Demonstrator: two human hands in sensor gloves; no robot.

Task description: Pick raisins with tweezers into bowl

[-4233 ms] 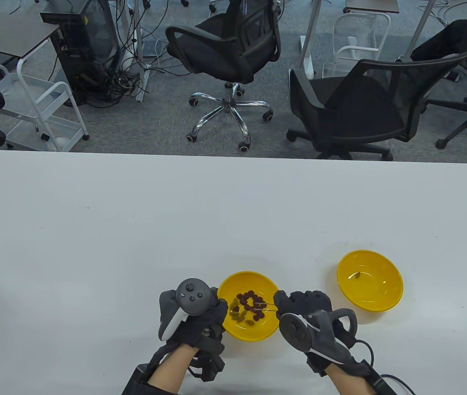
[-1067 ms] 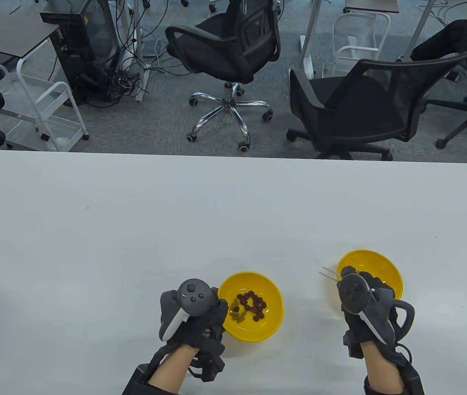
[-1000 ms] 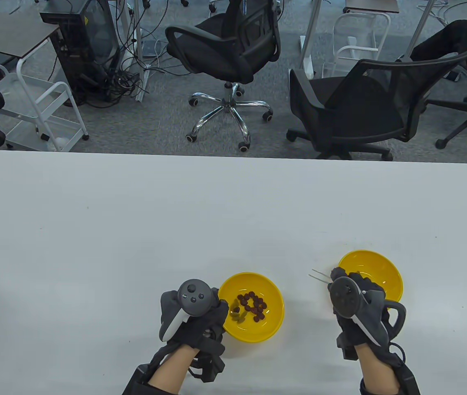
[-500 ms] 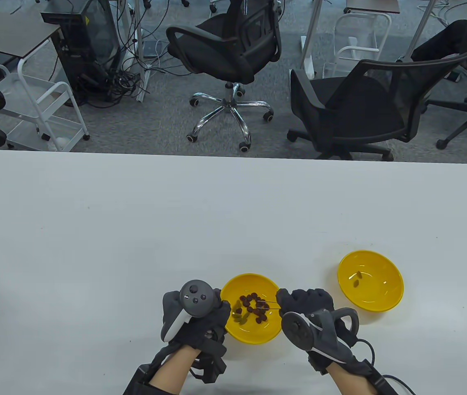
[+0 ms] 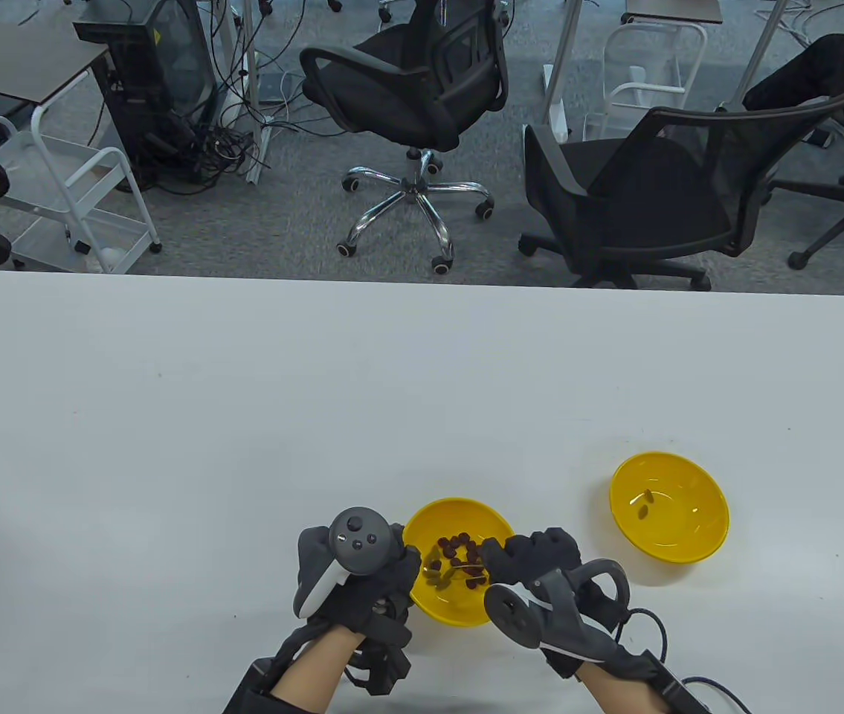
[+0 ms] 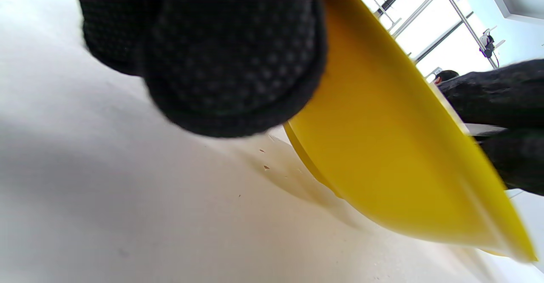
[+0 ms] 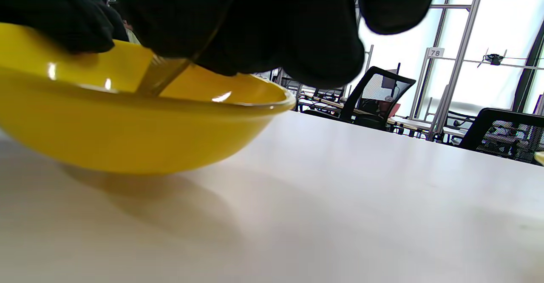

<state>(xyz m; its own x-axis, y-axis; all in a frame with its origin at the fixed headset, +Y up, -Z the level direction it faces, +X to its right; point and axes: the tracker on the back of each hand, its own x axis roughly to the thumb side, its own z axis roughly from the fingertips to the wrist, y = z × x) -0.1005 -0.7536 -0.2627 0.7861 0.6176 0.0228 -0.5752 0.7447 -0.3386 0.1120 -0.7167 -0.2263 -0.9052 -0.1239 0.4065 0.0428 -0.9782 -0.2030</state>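
I see two yellow bowls on the white tabletop [image 5: 243, 416]. The near bowl [image 5: 451, 613] sits bottom centre of the table view, between my two hands; it holds a cluster of dark red raisins [image 5: 462, 554] and a few greenish ones [image 5: 434, 571] toward its left side. My left hand [image 5: 355, 580] rests against that bowl's left rim; in the left wrist view the gloved fingers [image 6: 221, 58] touch the yellow outer wall, but I cannot tell whether they grip it. My right hand [image 5: 533, 561] is at the bowl's right rim, grasping the tweezers [image 5: 466, 570], whose thin prongs reach left over the raisins. In the right wrist view the metal tweezers run down from the clenched fingers [image 7: 272, 24] past the rim into the bowl; the tips are hidden, so I cannot tell whether a raisin is caught. The second bowl [image 5: 689, 543] stands well apart at lower right, with two small greenish raisins [image 5: 645, 503] inside. Black office chairs [image 5: 422, 82] stand on the floor beyond the tabletop's far edge.
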